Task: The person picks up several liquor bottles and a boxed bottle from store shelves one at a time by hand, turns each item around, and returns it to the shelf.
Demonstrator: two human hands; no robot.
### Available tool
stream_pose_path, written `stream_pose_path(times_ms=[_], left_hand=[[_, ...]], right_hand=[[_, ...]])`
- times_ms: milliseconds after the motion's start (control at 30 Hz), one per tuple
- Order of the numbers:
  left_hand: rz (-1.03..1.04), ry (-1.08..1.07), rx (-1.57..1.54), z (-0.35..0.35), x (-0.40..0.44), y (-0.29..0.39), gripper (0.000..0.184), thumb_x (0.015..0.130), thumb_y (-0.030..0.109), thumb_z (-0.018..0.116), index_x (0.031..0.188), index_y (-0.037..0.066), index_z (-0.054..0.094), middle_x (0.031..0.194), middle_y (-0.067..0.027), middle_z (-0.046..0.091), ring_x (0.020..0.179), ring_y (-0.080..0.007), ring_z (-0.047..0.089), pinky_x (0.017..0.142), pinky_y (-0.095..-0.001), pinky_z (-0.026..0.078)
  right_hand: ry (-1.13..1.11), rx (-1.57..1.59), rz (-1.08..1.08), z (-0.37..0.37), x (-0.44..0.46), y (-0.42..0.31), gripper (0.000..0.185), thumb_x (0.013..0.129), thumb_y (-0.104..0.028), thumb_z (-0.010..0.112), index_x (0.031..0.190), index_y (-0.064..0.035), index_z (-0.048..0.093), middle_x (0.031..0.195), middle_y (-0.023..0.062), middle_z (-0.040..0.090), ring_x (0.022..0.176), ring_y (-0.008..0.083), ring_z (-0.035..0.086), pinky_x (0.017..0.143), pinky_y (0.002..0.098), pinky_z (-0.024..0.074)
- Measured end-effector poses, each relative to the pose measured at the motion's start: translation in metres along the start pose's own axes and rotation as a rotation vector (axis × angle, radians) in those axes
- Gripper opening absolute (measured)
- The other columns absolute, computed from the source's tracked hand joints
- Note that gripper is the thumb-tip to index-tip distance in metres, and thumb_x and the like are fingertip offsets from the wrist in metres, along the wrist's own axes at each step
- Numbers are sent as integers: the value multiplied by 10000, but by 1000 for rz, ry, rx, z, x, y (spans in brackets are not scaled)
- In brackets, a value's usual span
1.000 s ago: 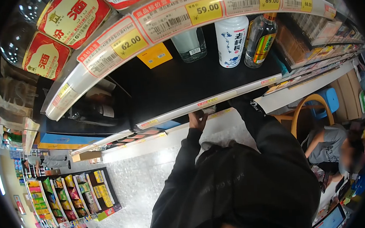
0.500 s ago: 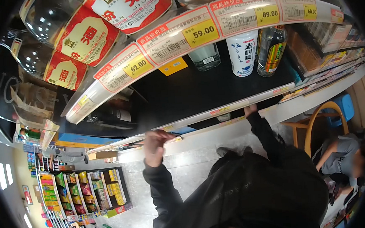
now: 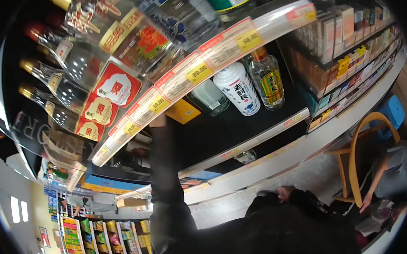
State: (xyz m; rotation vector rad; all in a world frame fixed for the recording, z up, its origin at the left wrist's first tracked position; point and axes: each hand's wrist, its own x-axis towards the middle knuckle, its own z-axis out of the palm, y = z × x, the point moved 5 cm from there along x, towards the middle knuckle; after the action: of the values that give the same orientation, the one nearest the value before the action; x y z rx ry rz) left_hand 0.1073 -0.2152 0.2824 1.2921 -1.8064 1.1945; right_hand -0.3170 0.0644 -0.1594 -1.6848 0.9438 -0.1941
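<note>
My left hand (image 3: 157, 122) reaches up into the middle shelf; only a blurred part near the wrist shows below the upper price rail, which hides its fingers. Just right of it lies a yellow box (image 3: 182, 111). Farther right stand a clear bottle (image 3: 209, 98), a white bottle with blue patterns (image 3: 238, 90) and a clear bottle with a green and gold label (image 3: 271, 83). Low in front of my body is my right hand (image 3: 286, 193), near my knees and away from the shelf; its fingers are small and blurred.
Above the price rail (image 3: 200, 73) stand bottles with red and white labels (image 3: 119, 85). A glass bottle (image 3: 246, 157) lies on the bottom shelf. At right are cigarette shelves, a wooden chair (image 3: 353, 164) and a seated person (image 3: 395, 176). Snack racks and another person are at left.
My left hand has gone up from the lower shelf edge into the middle shelf. My right hand has drawn back from the shelf toward my knees. The view has shifted, showing more upper bottles.
</note>
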Motion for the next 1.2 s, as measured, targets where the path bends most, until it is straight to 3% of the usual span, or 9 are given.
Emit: stream_pose_path(times_ms=[67,133,167,233,367,433,700,1033,1200], left_hand=[[-10,25,-170,1,26,32,889,714,20,778,1366,-24,176,1333,-181,361,1153,-226,423,986,-360,387],[-613,19,-913,-9,44,53,990,663,36,818,1365,-26,122,1367,-188,259,1209,-242,350,1008,-390,373],[-664,137,-984,-23,55,68,1095,591,134,873,1367,-36,120,1344,-219,264,1195,-300,368,995,-435,383],[-429,182,-128,-15,40,62,1191,509,219,899,1378,-31,124,1301,-241,309,1173,-369,394,969,-483,389],[-532,236,88,-14,40,79,1246,461,306,897,1386,-32,133,1287,-263,319,1160,-431,392,956,-513,381],[-877,73,-19,-23,45,87,1217,475,326,883,1381,-34,154,1289,-256,322,1182,-439,371,974,-523,365],[-484,304,-90,-40,34,85,1068,560,163,838,1358,-68,166,1311,-233,294,1236,-342,352,1081,-439,267],[-547,367,-498,-119,-7,98,1008,618,52,800,1385,13,146,1350,-187,250,1257,-287,315,1097,-418,227],[-677,404,-675,-148,-28,112,1040,631,85,827,1372,109,99,1369,-202,211,1259,-299,306,1051,-457,331]], right_hand=[[343,100,-6,6,4,57,401,775,-281,659,1043,5,570,1003,188,622,941,349,596,825,404,482],[483,-42,-239,-4,4,99,397,750,-191,647,1091,-13,551,977,175,609,948,318,604,808,379,506],[625,188,-95,-18,-17,94,387,751,-188,641,1077,-1,546,1026,192,591,942,309,606,801,377,510],[675,126,-13,-40,-38,99,389,776,-175,627,1112,-8,524,1072,185,578,953,306,601,807,375,508],[616,62,163,-53,-55,98,439,790,-199,640,1158,-1,505,1098,188,572,1025,315,569,879,389,470],[591,36,178,-54,-52,87,428,802,-193,635,1162,-1,503,1096,184,576,1019,307,578,876,386,475],[381,193,-246,-72,-28,-35,338,848,-137,577,1164,-42,504,1075,143,592,979,239,611,838,348,493],[263,199,-376,-69,-47,-96,288,895,-139,534,1158,-24,511,1112,143,571,1002,243,598,871,360,484],[96,194,-380,-65,-50,-137,321,901,-173,521,1177,-10,501,1141,149,570,1030,242,588,895,359,472]])
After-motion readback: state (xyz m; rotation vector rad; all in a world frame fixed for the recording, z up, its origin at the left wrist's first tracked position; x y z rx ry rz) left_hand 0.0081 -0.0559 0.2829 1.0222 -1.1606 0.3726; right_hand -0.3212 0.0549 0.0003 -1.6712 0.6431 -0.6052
